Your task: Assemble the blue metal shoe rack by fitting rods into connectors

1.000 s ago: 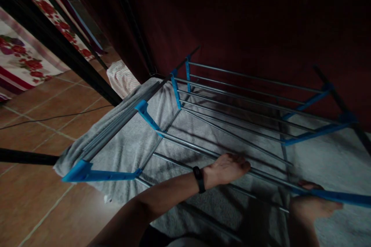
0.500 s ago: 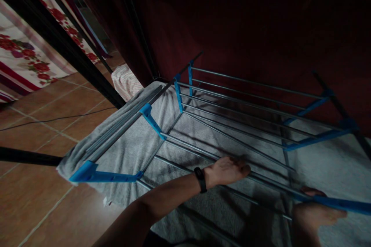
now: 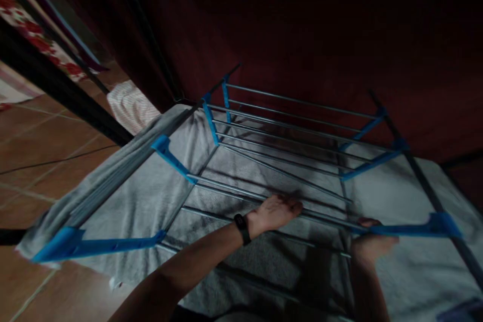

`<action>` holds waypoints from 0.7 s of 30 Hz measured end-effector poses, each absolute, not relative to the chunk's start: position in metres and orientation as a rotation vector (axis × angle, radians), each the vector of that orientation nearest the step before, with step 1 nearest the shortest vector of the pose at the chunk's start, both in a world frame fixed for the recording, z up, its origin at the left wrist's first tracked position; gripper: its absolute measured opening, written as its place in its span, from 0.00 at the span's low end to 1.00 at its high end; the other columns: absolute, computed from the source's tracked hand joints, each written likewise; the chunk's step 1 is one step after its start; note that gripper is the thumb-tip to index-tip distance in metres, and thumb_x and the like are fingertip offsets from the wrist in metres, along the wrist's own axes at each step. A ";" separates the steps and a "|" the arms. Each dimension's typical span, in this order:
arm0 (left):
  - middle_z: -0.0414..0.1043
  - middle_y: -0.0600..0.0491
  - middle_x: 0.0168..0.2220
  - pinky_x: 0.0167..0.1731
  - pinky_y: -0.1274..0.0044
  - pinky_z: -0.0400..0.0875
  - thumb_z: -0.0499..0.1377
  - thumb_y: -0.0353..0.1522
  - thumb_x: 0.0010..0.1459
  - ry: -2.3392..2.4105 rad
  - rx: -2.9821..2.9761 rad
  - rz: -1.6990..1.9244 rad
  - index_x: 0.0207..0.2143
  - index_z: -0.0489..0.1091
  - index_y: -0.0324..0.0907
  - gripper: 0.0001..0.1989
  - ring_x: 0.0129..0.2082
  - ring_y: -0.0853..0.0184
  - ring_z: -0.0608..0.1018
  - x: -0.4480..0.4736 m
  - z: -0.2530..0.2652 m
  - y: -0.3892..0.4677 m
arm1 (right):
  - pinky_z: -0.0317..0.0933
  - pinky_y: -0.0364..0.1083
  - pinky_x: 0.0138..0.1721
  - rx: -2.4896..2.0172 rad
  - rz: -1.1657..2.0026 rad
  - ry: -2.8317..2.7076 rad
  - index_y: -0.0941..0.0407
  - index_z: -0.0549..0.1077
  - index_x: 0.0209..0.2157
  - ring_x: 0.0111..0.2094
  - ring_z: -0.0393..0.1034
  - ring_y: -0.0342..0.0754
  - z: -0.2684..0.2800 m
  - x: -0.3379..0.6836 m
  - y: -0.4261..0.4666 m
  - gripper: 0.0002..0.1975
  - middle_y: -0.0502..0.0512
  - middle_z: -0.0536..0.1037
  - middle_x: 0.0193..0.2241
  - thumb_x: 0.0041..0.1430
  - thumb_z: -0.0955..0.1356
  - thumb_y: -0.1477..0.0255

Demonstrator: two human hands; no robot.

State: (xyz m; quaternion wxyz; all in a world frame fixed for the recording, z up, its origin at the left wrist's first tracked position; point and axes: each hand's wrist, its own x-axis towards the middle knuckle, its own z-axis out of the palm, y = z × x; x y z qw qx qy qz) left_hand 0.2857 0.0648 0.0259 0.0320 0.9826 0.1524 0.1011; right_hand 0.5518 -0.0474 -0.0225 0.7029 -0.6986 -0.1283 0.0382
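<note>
A metal drying rack with grey rods and blue plastic brackets (image 3: pixel 109 246) lies on a grey blanket (image 3: pixel 143 201). My left hand (image 3: pixel 277 210), with a black band (image 3: pixel 242 229) on the wrist, is closed around a rod near the middle of the rack. To its right, my right hand (image 3: pixel 372 241) is wrapped around the end of a blue bracket arm (image 3: pixel 413 230), where the rods meet it. Part of that hand's fingers is hidden behind the bracket. One thin rod (image 3: pixel 287 173) slants across the others.
A dark red curtain (image 3: pixel 302 35) hangs behind the rack. Dark poles (image 3: pixel 68 85) stand at the left, over a brown tiled floor (image 3: pixel 30 146) with a thin cable. A striped cloth (image 3: pixel 132 105) hangs beyond the blanket's far left corner.
My view has turned to the right, so the rack and blanket sit further left in it. More of the right-hand bracket shows. Both hands stay at the same places on the rack.
</note>
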 end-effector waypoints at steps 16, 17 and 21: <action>0.78 0.46 0.48 0.40 0.71 0.74 0.52 0.30 0.67 0.570 2.907 0.303 0.51 0.71 0.42 0.13 0.42 0.61 0.80 0.297 0.028 0.064 | 0.65 0.49 0.41 -1.577 0.135 -0.429 0.56 0.69 0.25 0.31 0.70 0.46 -0.028 0.554 -0.053 0.23 0.53 0.74 0.24 0.66 0.53 0.61; 0.77 0.46 0.49 0.40 0.71 0.74 0.52 0.30 0.67 0.568 2.906 0.297 0.52 0.70 0.42 0.14 0.43 0.60 0.80 0.297 0.027 0.065 | 0.65 0.49 0.41 -1.583 0.136 -0.433 0.56 0.69 0.25 0.32 0.70 0.46 -0.029 0.556 -0.053 0.24 0.53 0.74 0.25 0.66 0.52 0.61; 0.75 0.45 0.53 0.43 0.70 0.74 0.52 0.27 0.66 0.553 2.948 0.265 0.56 0.67 0.41 0.17 0.46 0.59 0.80 0.294 0.022 0.065 | 0.65 0.47 0.38 -1.603 0.123 -0.434 0.57 0.70 0.24 0.30 0.70 0.46 -0.032 0.560 -0.054 0.24 0.55 0.75 0.23 0.65 0.53 0.63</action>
